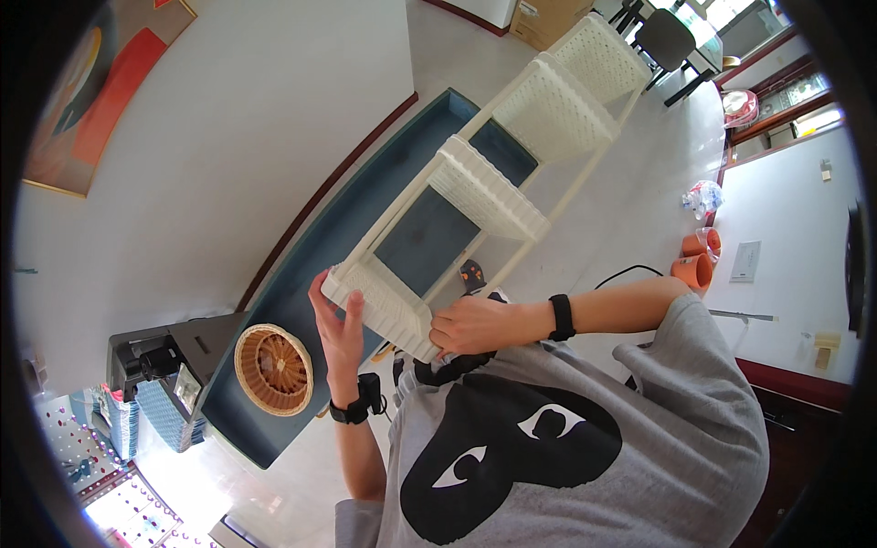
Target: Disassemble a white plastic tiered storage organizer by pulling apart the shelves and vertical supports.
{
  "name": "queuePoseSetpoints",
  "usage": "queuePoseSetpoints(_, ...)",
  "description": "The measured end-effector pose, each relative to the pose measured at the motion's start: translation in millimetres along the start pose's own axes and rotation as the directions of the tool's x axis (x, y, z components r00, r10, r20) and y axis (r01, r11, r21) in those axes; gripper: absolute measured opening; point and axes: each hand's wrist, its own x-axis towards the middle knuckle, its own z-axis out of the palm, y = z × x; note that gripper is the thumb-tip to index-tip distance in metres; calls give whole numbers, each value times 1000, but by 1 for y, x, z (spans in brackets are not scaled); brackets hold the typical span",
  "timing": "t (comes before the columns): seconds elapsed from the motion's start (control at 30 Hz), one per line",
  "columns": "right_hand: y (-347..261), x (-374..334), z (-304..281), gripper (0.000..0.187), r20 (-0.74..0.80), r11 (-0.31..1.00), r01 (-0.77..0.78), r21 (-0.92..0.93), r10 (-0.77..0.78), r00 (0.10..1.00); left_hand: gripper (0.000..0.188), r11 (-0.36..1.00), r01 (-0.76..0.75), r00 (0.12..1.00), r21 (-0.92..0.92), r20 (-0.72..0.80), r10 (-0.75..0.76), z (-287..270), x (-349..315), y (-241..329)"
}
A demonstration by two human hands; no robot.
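Note:
A cream-white plastic shelf rack [489, 201] with several woven-pattern tiers lies lengthwise in front of me, its far end reaching toward the upper right. Its nearest tier [388, 306] is close to my body. My left hand [340, 329] grips the left corner of that tier, thumb on one side and fingers on the other. At the tier's right corner, my right hand [480, 326] is closed on the edge with its fingers curled; the fingertips are partly hidden. I cannot tell what supports the far end.
Left of the rack stands a long blue-grey table [333, 215] bearing a round wicker basket [273, 370]. A grey machine [183, 352] sits beyond it. Orange pots [692, 271] are by the right wall. A dark chair [665, 41] and a cardboard box [546, 20] are far back.

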Motion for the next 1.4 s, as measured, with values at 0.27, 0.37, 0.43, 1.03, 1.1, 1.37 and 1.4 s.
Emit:
queuePoseSetpoints(0.27,8,2,-2,36,-4,998,59,19,-59,998,60,1000,0,1000,5,-17,0,-5,5,-5)
queuePoseSetpoints(0.37,15,12,-12,37,18,994,86,66,-87,996,58,998,29,999,-60,-35,-31,-8,10,-10)
queuePoseSetpoints(0.43,22,23,-22,38,-24,991,88,96,-86,996,58,993,37,998,-110,-46,-42,-10,15,-11)
queuePoseSetpoints(1.03,59,58,-108,46,-26,990,103,96,-101,995,89,912,-404,902,74,-132,410,-15,5,43)
queuePoseSetpoints(1.1,63,61,-115,44,-8,991,91,95,-90,996,99,863,-493,863,108,-68,501,-11,-2,64)
queuePoseSetpoints(1.37,61,56,-130,27,87,986,71,148,-85,993,55,371,-704,661,605,367,655,-2,17,116)
queuePoseSetpoints(1.4,61,54,-132,27,72,986,83,147,-95,993,47,381,-735,648,561,415,639,-3,20,120)
